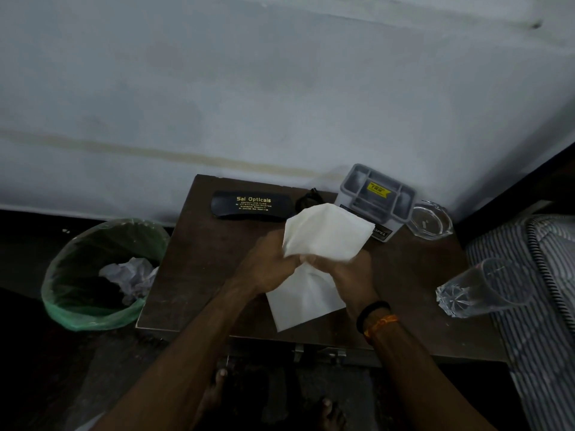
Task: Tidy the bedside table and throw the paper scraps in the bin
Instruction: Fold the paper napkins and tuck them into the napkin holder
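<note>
A white cloth point(317, 234) is held over the middle of the dark wooden bedside table point(199, 275). My left hand point(267, 265) grips it from the left and my right hand point(348, 275) from the right, pinching it at its middle. Its upper half stands up folded and its lower half point(305, 303) lies on the table. A bin point(93, 275) with a green liner stands on the floor to the left of the table, holding crumpled paper scraps point(130, 275).
A black spectacle case point(252, 204) lies at the back of the table, with a dark small object point(308, 197) beside it. A grey lidded box point(376, 197), a glass dish point(431, 222) and a tipped clear glass point(479, 290) are at the right. A striped mattress point(535, 290) borders the right.
</note>
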Demonstrator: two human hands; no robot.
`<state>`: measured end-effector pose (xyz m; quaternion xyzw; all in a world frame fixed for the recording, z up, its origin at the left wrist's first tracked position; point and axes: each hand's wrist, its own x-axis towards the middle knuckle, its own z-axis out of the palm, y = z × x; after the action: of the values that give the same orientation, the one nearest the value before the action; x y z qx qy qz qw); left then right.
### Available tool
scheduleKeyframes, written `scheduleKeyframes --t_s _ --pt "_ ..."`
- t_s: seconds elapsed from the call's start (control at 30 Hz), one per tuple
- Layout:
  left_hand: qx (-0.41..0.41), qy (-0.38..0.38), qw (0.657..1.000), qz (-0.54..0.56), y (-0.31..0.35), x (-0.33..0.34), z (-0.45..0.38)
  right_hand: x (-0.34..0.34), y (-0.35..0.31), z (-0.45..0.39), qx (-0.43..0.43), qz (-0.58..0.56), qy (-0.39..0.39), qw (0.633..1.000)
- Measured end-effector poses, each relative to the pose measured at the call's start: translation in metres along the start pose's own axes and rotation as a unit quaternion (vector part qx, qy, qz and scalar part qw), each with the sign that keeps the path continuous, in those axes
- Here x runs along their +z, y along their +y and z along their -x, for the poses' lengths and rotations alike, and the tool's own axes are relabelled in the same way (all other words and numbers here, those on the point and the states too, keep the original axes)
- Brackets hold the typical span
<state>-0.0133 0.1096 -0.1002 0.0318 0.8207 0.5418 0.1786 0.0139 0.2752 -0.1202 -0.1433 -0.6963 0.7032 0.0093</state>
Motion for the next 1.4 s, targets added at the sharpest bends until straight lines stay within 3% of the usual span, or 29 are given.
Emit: scheduleKeyframes --t_s 0.3,0.47,0.67,0.9,1.07,1.2,1.3,1.37,1.4 --pt "-0.002 -0.018 0.979 0.205 0.02 -0.021 0.005 -0.004 -0.026 -0.002 -0.07 0.054 -0.003 0.996" --pt "-0.019 -0.04 0.977 0.208 0.018 -0.015 0.003 0.005 -0.033 0.007 -0.133 0.233 -0.003 0.963" --pt "-0.061 -0.054 0.959 0.271 0.016 0.002 -0.001 0.037 -0.036 0.022 -0.142 0.301 -0.051 0.942" --pt "-0.057 -0.06 0.939 0.335 0.02 0.008 0.0 0.054 -0.032 0.029 -0.146 0.347 -0.06 0.925" --pt "-0.089 -0.06 0.885 0.452 0.027 0.005 0.001 0.058 -0.028 0.031 -0.178 0.368 -0.073 0.91" --pt "-0.089 -0.08 0.886 0.449 0.03 0.002 0.003 0.056 -0.03 0.031 -0.177 0.334 -0.101 0.92" --pt "-0.089 -0.059 0.87 0.482 0.029 -0.003 0.003 0.05 -0.046 0.026 -0.075 0.096 -0.136 0.983" --pt "-0.097 -0.042 0.863 0.494 0.025 -0.006 0.003 0.044 -0.051 0.019 -0.013 -0.036 -0.083 0.996" --pt "-0.1 -0.036 0.864 0.493 0.025 -0.007 0.002 0.039 -0.051 0.016 -0.02 -0.024 -0.045 0.999"
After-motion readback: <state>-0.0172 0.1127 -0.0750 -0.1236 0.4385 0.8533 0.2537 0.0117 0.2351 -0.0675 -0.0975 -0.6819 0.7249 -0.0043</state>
